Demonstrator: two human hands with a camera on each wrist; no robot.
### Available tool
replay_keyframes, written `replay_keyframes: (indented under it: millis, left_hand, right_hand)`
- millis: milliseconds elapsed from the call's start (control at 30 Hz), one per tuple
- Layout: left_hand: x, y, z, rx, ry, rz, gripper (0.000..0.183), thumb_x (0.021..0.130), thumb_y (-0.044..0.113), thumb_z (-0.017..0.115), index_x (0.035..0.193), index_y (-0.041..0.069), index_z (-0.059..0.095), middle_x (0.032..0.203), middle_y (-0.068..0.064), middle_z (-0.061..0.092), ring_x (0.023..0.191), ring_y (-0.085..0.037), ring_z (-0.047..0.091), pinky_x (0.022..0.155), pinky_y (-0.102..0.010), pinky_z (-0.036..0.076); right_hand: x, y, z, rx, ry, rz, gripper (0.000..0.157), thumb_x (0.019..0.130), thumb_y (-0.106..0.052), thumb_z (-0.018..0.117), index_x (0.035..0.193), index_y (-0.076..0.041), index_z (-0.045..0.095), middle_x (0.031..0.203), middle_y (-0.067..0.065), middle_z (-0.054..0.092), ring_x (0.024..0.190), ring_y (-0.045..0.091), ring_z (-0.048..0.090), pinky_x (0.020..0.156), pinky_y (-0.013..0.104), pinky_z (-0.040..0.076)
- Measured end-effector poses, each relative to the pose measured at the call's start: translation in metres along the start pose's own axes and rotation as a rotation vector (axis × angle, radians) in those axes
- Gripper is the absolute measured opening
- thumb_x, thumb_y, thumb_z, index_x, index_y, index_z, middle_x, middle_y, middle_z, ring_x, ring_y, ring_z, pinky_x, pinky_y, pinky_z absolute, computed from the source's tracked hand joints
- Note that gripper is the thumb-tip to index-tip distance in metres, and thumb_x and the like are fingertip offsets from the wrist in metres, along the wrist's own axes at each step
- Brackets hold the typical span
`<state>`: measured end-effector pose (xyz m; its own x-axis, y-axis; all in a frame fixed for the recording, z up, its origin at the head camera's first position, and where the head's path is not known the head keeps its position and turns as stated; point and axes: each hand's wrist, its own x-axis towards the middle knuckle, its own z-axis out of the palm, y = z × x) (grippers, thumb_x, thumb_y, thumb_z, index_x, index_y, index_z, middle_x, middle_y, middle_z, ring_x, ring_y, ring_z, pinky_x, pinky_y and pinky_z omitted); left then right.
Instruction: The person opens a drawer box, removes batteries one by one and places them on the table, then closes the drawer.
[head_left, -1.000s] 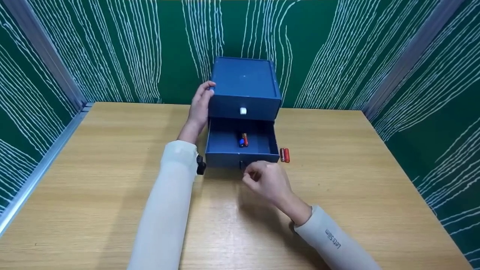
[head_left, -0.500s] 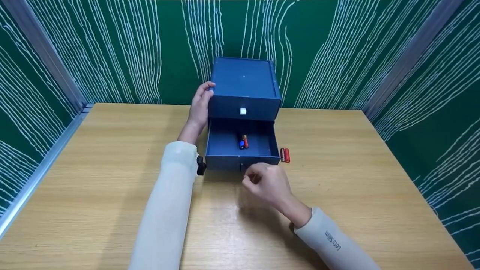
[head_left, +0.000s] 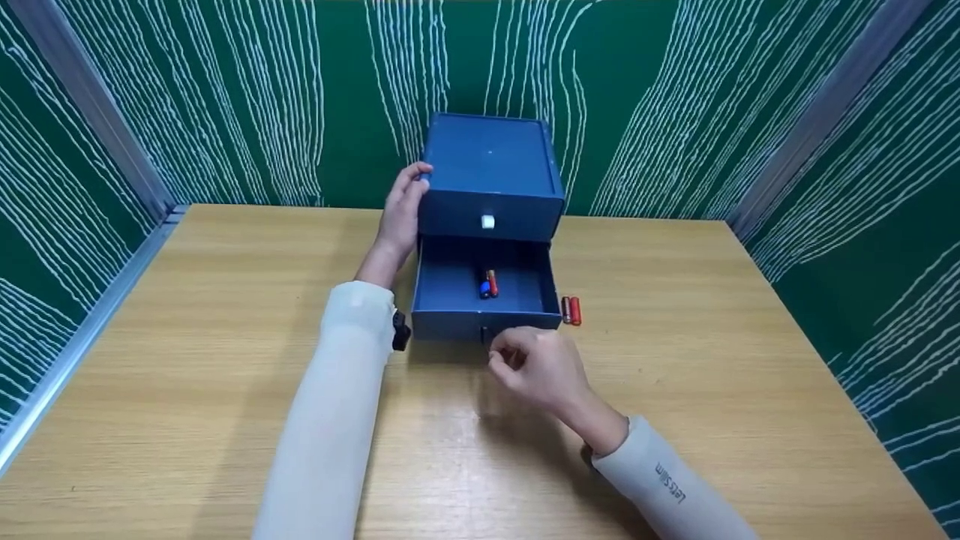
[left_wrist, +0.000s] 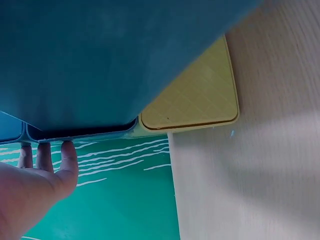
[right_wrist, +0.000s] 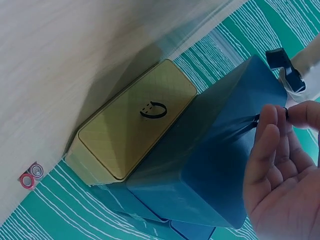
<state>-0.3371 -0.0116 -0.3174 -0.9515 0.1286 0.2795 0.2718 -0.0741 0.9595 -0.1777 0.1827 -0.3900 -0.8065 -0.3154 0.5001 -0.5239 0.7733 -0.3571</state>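
A dark blue drawer cabinet point(head_left: 487, 154) stands at the back, its blue middle drawer point(head_left: 450, 310) pulled out. My left hand point(head_left: 397, 214) rests against the cabinet's left side; in the left wrist view its straight fingers point(left_wrist: 69, 159) touch the edge. My right hand point(head_left: 540, 365) pinches the black loop handle point(head_left: 484, 334) on the drawer front between thumb and fingers, as the right wrist view also shows. Inside the drawer lie a red battery point(head_left: 492, 283) and a dark one with a blue end point(head_left: 484, 290).
Two red batteries point(head_left: 571, 310) lie side by side on the wooden table point(head_left: 675, 337), right of the drawer. The closed top drawer has a white knob point(head_left: 487, 221). Underneath is a yellow drawer point(right_wrist: 125, 130) with its own black loop point(right_wrist: 154, 110). A green wall point(head_left: 360, 90) stands behind.
From the first frame to the second, the middle drawer slid slightly outward with my right hand at its handle. Since then it looks still. The left hand keeps its place.
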Motion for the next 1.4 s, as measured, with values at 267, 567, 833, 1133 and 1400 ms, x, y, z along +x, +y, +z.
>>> replay_keyframes:
  millis: [267, 567, 833, 1133, 1400]
  left_hand:
    - [0.0, 0.001, 0.0, -0.018, 0.007, 0.009, 0.031, 0.092, 0.018, 0.031, 0.12, 0.009, 0.041, 0.134, -0.001, 0.034, 0.122, -0.013, 0.029, 0.103, -0.032, 0.021]
    - [0.0, 0.001, 0.0, -0.012, -0.003, 0.02, 0.032, 0.092, 0.018, 0.03, 0.121, 0.008, 0.04, 0.133, -0.003, 0.034, 0.122, -0.014, 0.029, 0.102, -0.033, 0.021]
    - [0.011, -0.015, -0.002, -0.031, 0.001, 0.032, 0.028, 0.093, 0.02, 0.032, 0.118, 0.014, 0.043, 0.132, 0.002, 0.036, 0.121, -0.011, 0.03, 0.102, -0.033, 0.021]
    - [0.008, -0.01, 0.0, -0.018, 0.005, 0.031, 0.03, 0.093, 0.019, 0.031, 0.12, 0.012, 0.042, 0.134, -0.001, 0.034, 0.123, -0.013, 0.029, 0.104, -0.034, 0.019]
    - [-0.001, 0.001, 0.002, 0.006, 0.001, 0.007, 0.032, 0.093, 0.019, 0.028, 0.123, 0.012, 0.039, 0.136, -0.001, 0.031, 0.124, -0.014, 0.028, 0.105, -0.036, 0.018]
  right_hand:
    - [0.002, 0.003, -0.009, 0.033, 0.044, -0.079, 0.008, 0.076, -0.024, 0.056, 0.071, -0.021, 0.062, 0.064, -0.012, 0.057, 0.053, -0.001, 0.047, 0.049, 0.015, 0.039]
    - [0.023, 0.011, -0.045, 0.084, 0.2, -0.088, 0.006, 0.073, -0.02, 0.059, 0.069, -0.017, 0.061, 0.062, -0.01, 0.058, 0.051, -0.002, 0.046, 0.047, 0.017, 0.04]
    - [0.046, 0.025, -0.06, 0.114, 0.068, -0.094, 0.008, 0.076, -0.022, 0.063, 0.082, -0.018, 0.063, 0.074, -0.008, 0.059, 0.06, 0.006, 0.05, 0.052, 0.024, 0.044]
    - [0.076, 0.053, -0.045, 0.263, -0.054, -0.132, 0.014, 0.075, -0.018, 0.063, 0.089, -0.02, 0.063, 0.075, -0.006, 0.057, 0.065, 0.009, 0.048, 0.056, 0.025, 0.041]
    - [0.093, 0.072, -0.027, 0.242, -0.223, -0.143, 0.021, 0.074, -0.016, 0.063, 0.096, -0.018, 0.062, 0.08, 0.0, 0.058, 0.068, 0.01, 0.05, 0.058, 0.027, 0.044]
